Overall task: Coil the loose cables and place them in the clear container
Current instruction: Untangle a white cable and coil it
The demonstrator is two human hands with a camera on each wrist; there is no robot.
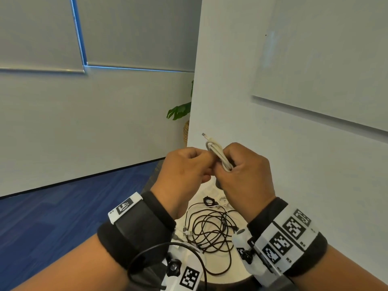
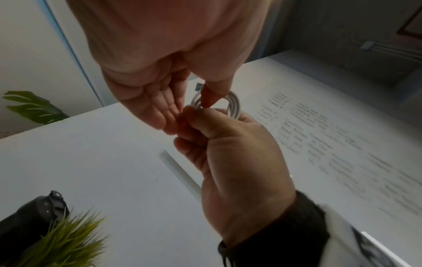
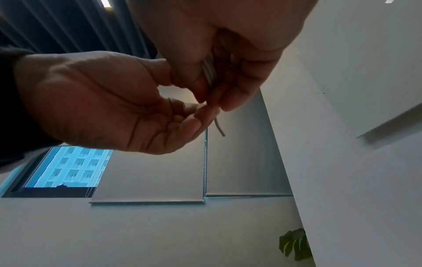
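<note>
A white cable [image 1: 218, 154] wound into a small coil is held up in front of me, its plug sticking out at the upper left. My right hand [image 1: 230, 164] grips the bundle with curled fingers. My left hand [image 1: 204, 162] pinches the coil's near side between thumb and fingertips. In the left wrist view the thumb and fingers of the left hand [image 2: 191, 106] meet on the white coil [image 2: 231, 103] above the right hand [image 2: 228, 144]. In the right wrist view a short cable tail [image 3: 219, 128] hangs below both hands. No clear container is in view.
Below the hands a loose black cable [image 1: 210, 229] lies tangled on a small round white table [image 1: 226, 278]. A small black coil [image 1: 207, 200] and a white cable [image 1: 222, 201] lie at its far side. A white wall stands close on the right, blue carpet on the left.
</note>
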